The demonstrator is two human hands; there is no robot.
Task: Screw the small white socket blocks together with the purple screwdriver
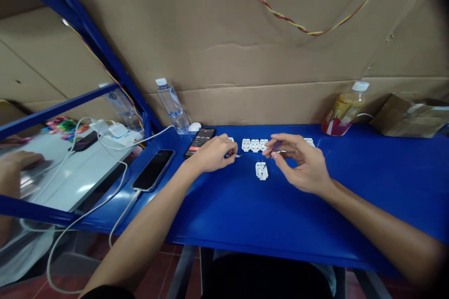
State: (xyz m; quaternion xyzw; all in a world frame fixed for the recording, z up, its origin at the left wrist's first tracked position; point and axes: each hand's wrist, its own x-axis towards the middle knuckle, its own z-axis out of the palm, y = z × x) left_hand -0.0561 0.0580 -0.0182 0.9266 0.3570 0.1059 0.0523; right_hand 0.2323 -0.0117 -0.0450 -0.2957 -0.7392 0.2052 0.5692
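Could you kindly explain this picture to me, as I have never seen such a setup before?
There is no machine here: a person works with two bare hands, seen from a camera worn on the head, looking forward and down. On the blue table sit small white parts, several in a row and one nearer the person. The right hand seems to hold a small dark item, too blurred to name. The left hand is lowered by the row's left end; whether it grips anything is unclear. Around them are two phones, two bottles and a cardboard box.
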